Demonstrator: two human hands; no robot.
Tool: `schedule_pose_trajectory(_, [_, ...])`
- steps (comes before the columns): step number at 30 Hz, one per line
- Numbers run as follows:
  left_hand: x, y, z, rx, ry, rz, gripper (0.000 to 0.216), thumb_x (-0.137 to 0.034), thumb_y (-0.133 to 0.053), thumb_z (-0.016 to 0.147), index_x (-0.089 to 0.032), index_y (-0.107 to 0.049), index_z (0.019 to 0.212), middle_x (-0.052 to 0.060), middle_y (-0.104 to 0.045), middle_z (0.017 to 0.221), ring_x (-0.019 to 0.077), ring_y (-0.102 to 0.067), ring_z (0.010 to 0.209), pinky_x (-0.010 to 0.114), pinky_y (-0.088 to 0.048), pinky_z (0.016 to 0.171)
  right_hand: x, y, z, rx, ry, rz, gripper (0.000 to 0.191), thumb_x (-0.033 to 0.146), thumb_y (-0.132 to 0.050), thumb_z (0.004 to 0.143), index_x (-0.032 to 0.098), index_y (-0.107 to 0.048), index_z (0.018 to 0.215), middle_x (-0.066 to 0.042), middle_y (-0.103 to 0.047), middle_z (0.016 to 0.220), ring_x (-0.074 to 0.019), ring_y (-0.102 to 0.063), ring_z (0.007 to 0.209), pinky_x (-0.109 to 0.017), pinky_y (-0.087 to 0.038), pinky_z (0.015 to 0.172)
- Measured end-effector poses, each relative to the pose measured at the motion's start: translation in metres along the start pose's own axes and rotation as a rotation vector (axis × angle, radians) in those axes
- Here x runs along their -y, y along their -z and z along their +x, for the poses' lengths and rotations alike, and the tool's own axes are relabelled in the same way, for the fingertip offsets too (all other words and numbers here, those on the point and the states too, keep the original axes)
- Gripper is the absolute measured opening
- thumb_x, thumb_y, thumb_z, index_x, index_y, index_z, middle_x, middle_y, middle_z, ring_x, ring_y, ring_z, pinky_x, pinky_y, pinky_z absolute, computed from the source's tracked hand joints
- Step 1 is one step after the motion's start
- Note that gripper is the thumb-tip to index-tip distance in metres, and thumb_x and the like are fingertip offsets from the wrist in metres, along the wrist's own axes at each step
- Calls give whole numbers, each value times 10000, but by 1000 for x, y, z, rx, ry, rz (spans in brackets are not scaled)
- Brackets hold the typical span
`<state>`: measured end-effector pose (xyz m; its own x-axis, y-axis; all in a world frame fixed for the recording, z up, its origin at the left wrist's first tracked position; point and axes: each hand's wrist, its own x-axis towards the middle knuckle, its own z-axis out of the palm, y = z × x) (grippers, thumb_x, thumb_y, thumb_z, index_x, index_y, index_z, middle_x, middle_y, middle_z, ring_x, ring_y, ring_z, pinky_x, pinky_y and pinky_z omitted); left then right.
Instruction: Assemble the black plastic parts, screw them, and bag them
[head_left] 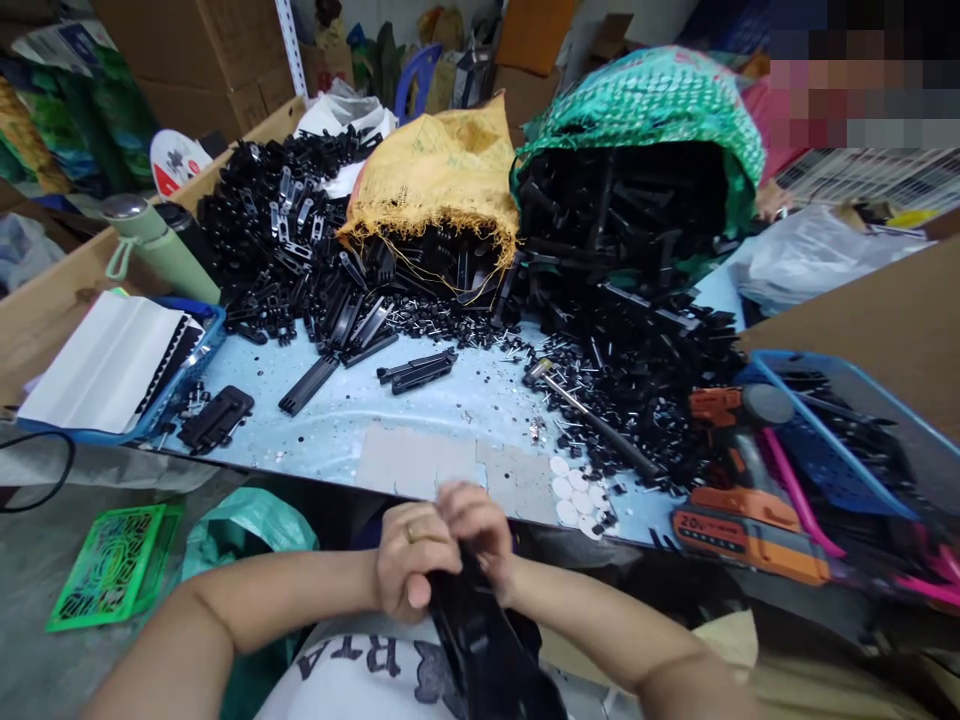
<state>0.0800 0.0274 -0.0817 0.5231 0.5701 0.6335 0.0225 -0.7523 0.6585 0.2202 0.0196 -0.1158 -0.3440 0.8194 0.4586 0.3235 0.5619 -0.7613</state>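
Close to my body, at the front edge of the table, both hands are on a long black plastic part [476, 640] whose lower end points down towards my lap. My left hand [416, 555], with a ring on one finger, is closed around its upper end. The fingers of my right hand [480, 525] curl over the same end, slightly blurred. What the fingertips touch is hidden. Just beyond them, flat grey cardboard [420, 460] lies on the blue tabletop [330, 440]. Several long black parts [418, 371] lie farther back.
A hammer [592, 410] and a cordless drill [750, 500] lie at right, near white discs [577, 490] and a blue basket [847, 430]. Black parts spill from yellow [442, 160] and green [645, 100] sacks. A bottle [161, 245] stands left. Another person is at the upper right.
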Motion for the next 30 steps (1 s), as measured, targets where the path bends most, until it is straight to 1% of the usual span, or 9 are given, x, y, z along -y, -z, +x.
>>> schedule_pose_trajectory(2, [24, 4, -7, -32, -76, 188, 738, -593, -23, 886, -198, -639, 983, 120, -642, 829, 205, -605, 840, 338, -478, 725, -21, -25, 25, -55, -121, -172, 460, 461, -172, 905, 208, -555, 944, -154, -529, 1018, -261, -489, 1025, -465, -412, 867])
schedule_pose_trajectory(4, [58, 13, -9, -49, -142, 421, 743, -629, -60, 872, -195, -612, 1117, 135, -635, 932, 234, -586, 950, 360, -472, 784, -49, -26, 64, 42, -62, -200, 412, 321, -180, 925, 202, -550, 1061, -138, -502, 1163, -233, -442, 1127, -446, -379, 940])
schedule_pose_trajectory(7, [106, 27, -3, 85, -15, 738, 673, -656, -217, 853, -205, -577, 1199, 145, -621, 978, 253, -579, 944, 361, -459, 781, -98, 6, 128, 294, 151, -408, 368, 358, -315, 927, 198, -556, 1155, -103, -496, 1258, -219, -403, 1192, -428, -286, 1028])
schedule_pose_trajectory(10, [131, 31, 5, 351, 91, 910, 512, -508, -496, 833, -186, -541, 1229, 156, -602, 1019, 265, -556, 956, 378, -428, 800, -140, 43, 164, 469, 119, -754, 456, 451, -464, 877, 198, -520, 1251, -126, -535, 1216, -247, -455, 1130, -468, -227, 1031])
schedule_pose_trajectory(13, [142, 26, 13, 449, 111, 974, 416, -329, -570, 831, -173, -524, 1214, 149, -577, 1085, 264, -524, 988, 392, -394, 803, -161, 61, 173, 509, 49, -913, 505, 494, -439, 879, 166, -526, 1253, -139, -606, 1067, -229, -528, 993, -438, -293, 968])
schedule_pose_trajectory(18, [166, 7, 54, 442, 217, 955, 364, -289, -508, 873, -151, -505, 1210, 127, -578, 1061, 240, -511, 971, 370, -370, 777, -172, 78, 220, 173, 2, -851, 459, 413, -329, 937, 134, -496, 1260, -140, -562, 1184, -219, -501, 1055, -340, -363, 917])
schedule_pose_trajectory(23, [169, 0, 80, 300, 233, 910, 537, -375, -602, 809, -121, -452, 1257, 130, -558, 1122, 257, -465, 1081, 402, -341, 905, -194, 104, 304, -217, -478, -837, 389, 268, -412, 898, 59, -439, 1225, -196, -572, 1111, -266, -518, 1043, -376, -396, 879])
schedule_pose_trajectory(27, [177, 43, 80, 71, 330, 917, 502, -413, -496, 868, -120, -424, 1270, 131, -540, 1173, 235, -463, 1098, 360, -367, 912, -217, 112, 331, -253, -834, -730, 540, 314, -568, 810, 68, -378, 1252, -204, -591, 1046, -284, -555, 996, -406, -418, 835])
schedule_pose_trajectory(30, [203, 111, 84, -194, 661, 1063, 387, -340, -426, 896, -87, -478, 1184, 152, -545, 1137, 246, -484, 1048, 354, -390, 884, -232, 113, 332, -252, -850, -663, 627, 311, -654, 732, 119, -381, 1262, -156, -594, 1053, -254, -563, 985, -383, -422, 844])
